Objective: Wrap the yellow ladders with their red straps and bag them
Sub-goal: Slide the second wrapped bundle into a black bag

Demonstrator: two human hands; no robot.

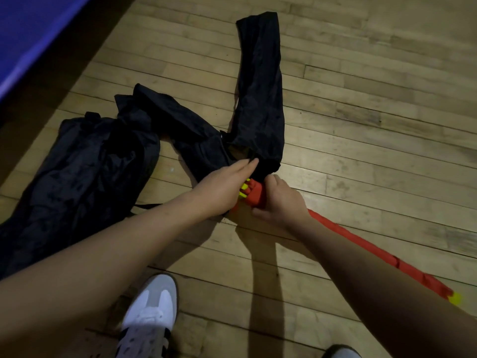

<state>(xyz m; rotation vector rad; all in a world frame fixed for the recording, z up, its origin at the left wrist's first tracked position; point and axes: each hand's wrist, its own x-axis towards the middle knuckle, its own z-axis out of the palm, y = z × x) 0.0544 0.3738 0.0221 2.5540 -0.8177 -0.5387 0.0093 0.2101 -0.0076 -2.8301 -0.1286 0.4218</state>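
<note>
A yellow ladder bundle [361,248] wound in its red strap lies slanting across the wooden floor, its near end showing yellow at the lower right. Its far end sits at the mouth of a long black bag [259,99] that stretches away up the floor. My right hand [280,202] grips the red-wrapped bundle just below the bag mouth. My left hand [224,187] lies over the bundle's yellow tips with straight fingers touching the edge of the bag mouth. How far the bundle reaches inside the bag is hidden.
Two more black bags [85,182] lie crumpled on the floor to the left. A blue mat [28,29] fills the upper left corner. My white shoe [152,319] stands at the bottom centre, another shoe tip at the bottom right.
</note>
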